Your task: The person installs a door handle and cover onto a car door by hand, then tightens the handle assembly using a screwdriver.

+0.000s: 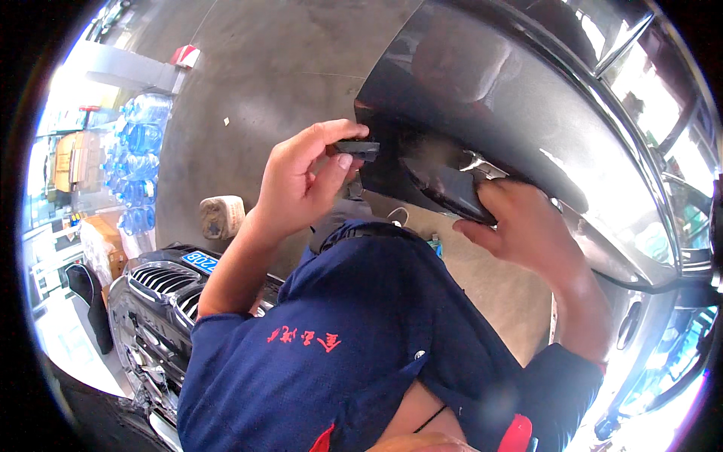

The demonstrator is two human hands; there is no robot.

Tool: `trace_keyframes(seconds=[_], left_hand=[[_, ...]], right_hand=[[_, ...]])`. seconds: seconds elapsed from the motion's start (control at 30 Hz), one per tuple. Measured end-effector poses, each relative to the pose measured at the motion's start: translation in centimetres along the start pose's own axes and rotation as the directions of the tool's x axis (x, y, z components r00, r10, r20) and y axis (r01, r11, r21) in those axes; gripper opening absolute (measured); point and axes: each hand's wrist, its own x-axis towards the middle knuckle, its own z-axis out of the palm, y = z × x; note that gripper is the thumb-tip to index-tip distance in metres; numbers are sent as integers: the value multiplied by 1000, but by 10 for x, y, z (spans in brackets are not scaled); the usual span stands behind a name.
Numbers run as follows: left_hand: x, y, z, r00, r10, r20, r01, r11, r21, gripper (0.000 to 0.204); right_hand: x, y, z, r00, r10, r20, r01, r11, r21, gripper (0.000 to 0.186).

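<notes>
My left hand (301,177) is raised over the middle of the view, its thumb and fingers pinched on a small black block-like piece (360,149). To the right, my right hand (527,222) is closed on the near edge of a glossy dark curved part (448,181). A shiny silvery bit (482,163) shows just beyond those fingers. Behind both hands lies a dark grey car body panel (482,83). Whether the curved part is fixed to that panel, I cannot tell. Most of my right fingertips are hidden behind the part.
At the lower left stands a black car front with a grille (158,280). Blue water bottles (139,151) are stacked at the far left, near a cardboard box (105,241). A worn tan block (221,217) rests on the grey floor (248,68). Car windows curve along the right.
</notes>
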Motion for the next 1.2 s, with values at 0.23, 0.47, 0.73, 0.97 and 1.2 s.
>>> trace_keyframes(seconds=[0.23, 0.47, 0.73, 0.97, 1.2], left_hand=[[4, 1, 6, 984, 165, 72, -179, 939, 293, 36], [3, -4, 28, 990, 76, -120, -55, 984, 169, 34], [12, 9, 37, 996, -34, -78, 43, 993, 111, 24], [26, 13, 25, 989, -113, 100, 94, 980, 175, 23], [37, 19, 15, 967, -44, 249, -21, 968, 249, 18]], right_hand=[[3, -8, -11, 993, 67, 100, -68, 998, 12, 43], [-1, -3, -4, 996, 62, 61, -63, 998, 12, 46], [-1, -1, -4, 997, 63, 55, -65, 997, 30, 43], [-2, 2, -1, 999, 33, 30, -34, 998, 55, 42], [-3, 3, -4, 1000, 24, 20, -25, 996, 83, 42]])
